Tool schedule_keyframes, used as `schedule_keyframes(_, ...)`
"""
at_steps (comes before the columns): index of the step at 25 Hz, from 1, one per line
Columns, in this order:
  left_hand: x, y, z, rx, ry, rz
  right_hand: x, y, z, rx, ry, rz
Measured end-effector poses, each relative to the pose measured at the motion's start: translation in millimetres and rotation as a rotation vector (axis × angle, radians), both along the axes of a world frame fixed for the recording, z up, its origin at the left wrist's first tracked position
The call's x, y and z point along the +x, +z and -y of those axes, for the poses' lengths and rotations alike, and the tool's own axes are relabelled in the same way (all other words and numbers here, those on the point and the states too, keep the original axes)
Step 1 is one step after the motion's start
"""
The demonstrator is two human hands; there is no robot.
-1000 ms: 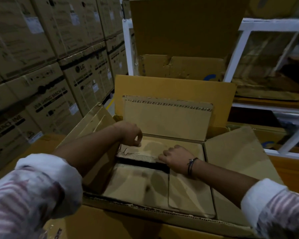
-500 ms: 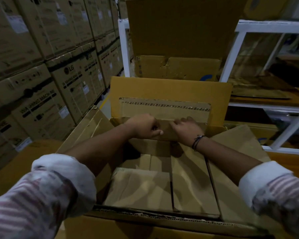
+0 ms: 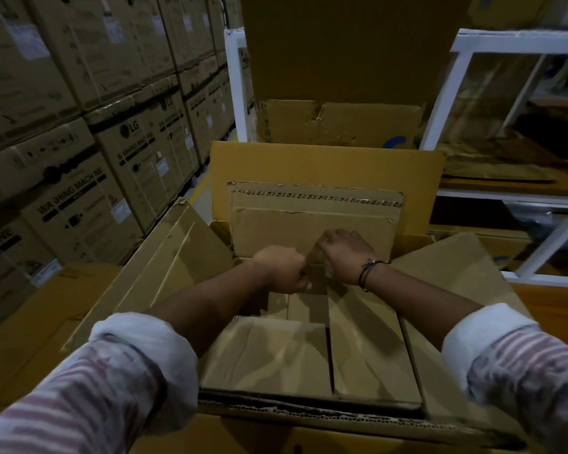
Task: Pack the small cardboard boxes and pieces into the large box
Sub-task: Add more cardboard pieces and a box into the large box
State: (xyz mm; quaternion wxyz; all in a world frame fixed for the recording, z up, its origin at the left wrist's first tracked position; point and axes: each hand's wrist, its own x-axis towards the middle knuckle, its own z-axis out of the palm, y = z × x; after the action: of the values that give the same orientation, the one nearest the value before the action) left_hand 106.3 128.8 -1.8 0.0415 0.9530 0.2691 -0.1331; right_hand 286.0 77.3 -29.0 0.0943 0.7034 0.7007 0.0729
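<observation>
Both hands had come up from the floor of the large open brown cardboard box [image 3: 309, 413], where a second earlier they were pressing on a corrugated scrap, and now met at the middle of its far wall. The left hand [image 3: 282, 268] was curled, pinching the lower edge of a small folded brown cardboard piece [image 3: 316, 268]. The right hand [image 3: 345, 253] (a dark cord bracelet [image 3: 368, 273] on its wrist) hooked its fingers over the top of the same piece. Both seemed clamped on it, though the dim light hid exactly how the fingers lay. The piece stood just in front of the tall upright brown cardboard sheet with a torn tape strip [image 3: 312, 217], which leaned against the far wall. A wide flat brown small box [image 3: 266, 355] lay in the near left corner, touching a narrower flat brown small box [image 3: 371, 348] beside it. The shift suggested the floor layer was settled and the gap at the far wall was being filled, so packing looked well along.
</observation>
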Motion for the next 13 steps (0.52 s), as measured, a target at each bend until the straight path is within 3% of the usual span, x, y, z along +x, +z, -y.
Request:
schedule_keyframes(6, 6.5, -26.5, 20.1, -0.226, 0.091, -0.372, -29.0, -40.4, 33.3, -0.285, 0.225, 0.026)
schedule_keyframes(13, 6.5, -37.1, 29.9, -0.22, 0.048, -0.466, -29.5, -17.4, 45.0, -0.384, 0.134, 0.136)
